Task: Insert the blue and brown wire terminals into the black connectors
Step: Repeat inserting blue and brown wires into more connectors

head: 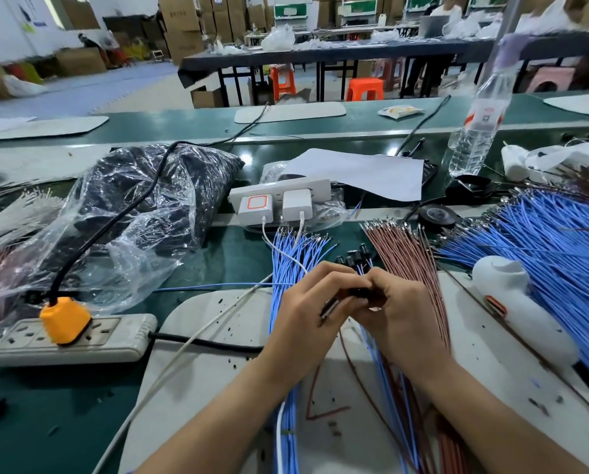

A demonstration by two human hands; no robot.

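Observation:
My left hand (308, 313) and my right hand (397, 313) meet above the white mat, fingers curled. Together they pinch a small black connector (361, 291) between their fingertips. Thin wires trail from the hands down toward me. A few loose black connectors (354, 258) lie just beyond my fingers. A bundle of blue wires (286, 261) fans out under my left hand. A bundle of brown wires (406, 254) lies beside my right hand. The terminal inside the grip is hidden.
A big heap of blue wires (553, 248) fills the right. A white tool (515, 302) lies on it. A power strip with an orange plug (65, 319) sits left. A plastic bag (142, 213), chargers (276, 203), tape roll (437, 215) and water bottle (478, 131) stand behind.

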